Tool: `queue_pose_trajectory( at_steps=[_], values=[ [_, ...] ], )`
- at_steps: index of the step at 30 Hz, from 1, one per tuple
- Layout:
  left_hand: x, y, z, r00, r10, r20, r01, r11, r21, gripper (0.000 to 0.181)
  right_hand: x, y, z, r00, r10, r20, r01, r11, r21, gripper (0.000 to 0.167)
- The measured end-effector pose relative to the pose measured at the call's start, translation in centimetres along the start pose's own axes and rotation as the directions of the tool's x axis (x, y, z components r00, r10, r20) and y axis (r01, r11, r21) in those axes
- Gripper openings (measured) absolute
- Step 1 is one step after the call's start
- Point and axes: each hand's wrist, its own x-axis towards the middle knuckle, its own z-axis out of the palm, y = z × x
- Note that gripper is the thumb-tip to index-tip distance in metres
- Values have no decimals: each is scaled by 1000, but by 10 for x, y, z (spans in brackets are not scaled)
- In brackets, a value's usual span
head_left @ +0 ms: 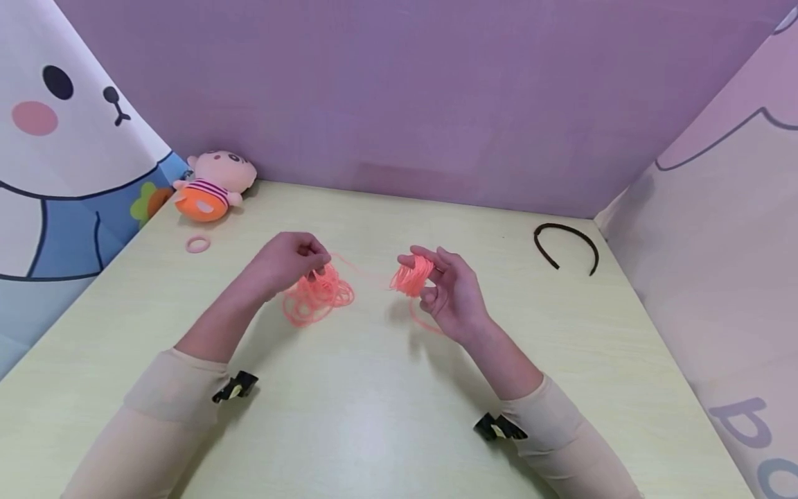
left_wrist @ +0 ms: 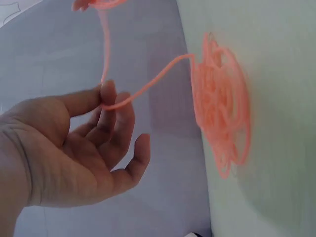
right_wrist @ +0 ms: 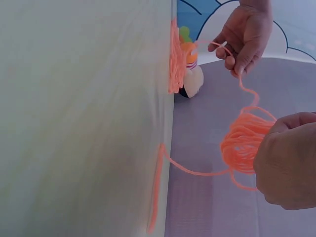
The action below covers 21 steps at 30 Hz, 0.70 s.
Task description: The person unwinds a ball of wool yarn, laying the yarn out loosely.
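Between thumb and forefinger my left hand (head_left: 288, 262) pinches a strand of coral-orange cord (left_wrist: 160, 74), its other fingers loosely bent. Below and beside that hand a tangled cord pile (head_left: 319, 299) lies on the table. From the pinch the strand runs across to my right hand (head_left: 460, 294), held above the table. Many turns of cord form a coil (head_left: 413, 277) around the right hand's fingers, which hold it. A loose tail (right_wrist: 156, 192) hangs from the coil and lies on the table. In the right wrist view, the back of the hand hides part of the coil.
A plush doll (head_left: 215, 184) in orange shorts sits at the table's back left corner, with a pink ring (head_left: 197, 244) in front of it. Toward the back right lies a dark headband (head_left: 567, 227). Fabric-covered walls stand behind and on both sides of the table (head_left: 368, 416).
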Motion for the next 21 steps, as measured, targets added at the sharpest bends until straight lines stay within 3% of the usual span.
queue_pose_trajectory(
  at_steps=[3, 6, 13, 21],
  values=[
    [-2, 1, -6, 994, -9, -108, 4, 999, -47, 21, -1, 0, 0, 1000, 2, 11, -2, 1000, 4, 49],
    [-3, 1, -12, 977, -14, -215, -5, 996, -90, 23, -1, 0, -1, 1000, 6, 18, -6, 1000, 8, 46],
    [-6, 1, -22, 903, -59, -426, -51, 969, -242, 28, 0, 0, -1, 1000, 18, 17, -18, 1000, -9, 39],
    [-11, 4, -33, 823, -153, -548, -123, 892, -434, 24, 0, 0, -1, 1000, 28, -5, -28, 999, -20, 45]
  ],
)
